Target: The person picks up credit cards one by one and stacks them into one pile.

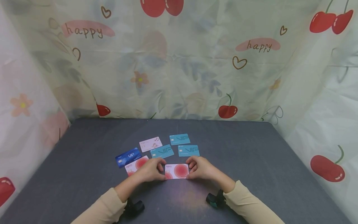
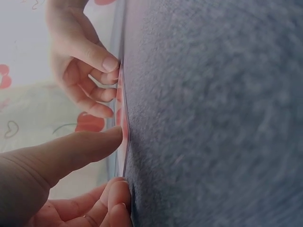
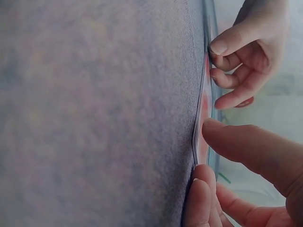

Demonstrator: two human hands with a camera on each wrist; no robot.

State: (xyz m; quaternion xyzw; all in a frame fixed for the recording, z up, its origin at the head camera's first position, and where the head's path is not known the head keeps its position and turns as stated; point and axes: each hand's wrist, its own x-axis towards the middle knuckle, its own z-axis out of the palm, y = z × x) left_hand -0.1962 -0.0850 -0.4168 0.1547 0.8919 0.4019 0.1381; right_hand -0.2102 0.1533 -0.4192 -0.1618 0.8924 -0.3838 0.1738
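Note:
A white-and-pink card [image 1: 176, 171] with red circles lies lengthwise between both hands, low over the dark table. My left hand [image 1: 151, 170] pinches its left end, thumb at the near corner. At the right end, my right hand [image 1: 203, 168] pinches it the same way. In the right wrist view the card's edge [image 3: 195, 137] shows several thin layers, like cards stacked together. A second card with red circles [image 1: 132, 167] lies partly hidden behind the left hand. Next to it is a dark blue VIP card [image 1: 128, 157].
Beyond the hands lie a pale pink card [image 1: 150, 144] and three teal VIP cards: one left [image 1: 162, 151], one right [image 1: 188, 151] and one farther back [image 1: 179, 139]. A printed curtain [image 1: 179, 93] hangs along the back edge of the grey table [image 1: 237, 140].

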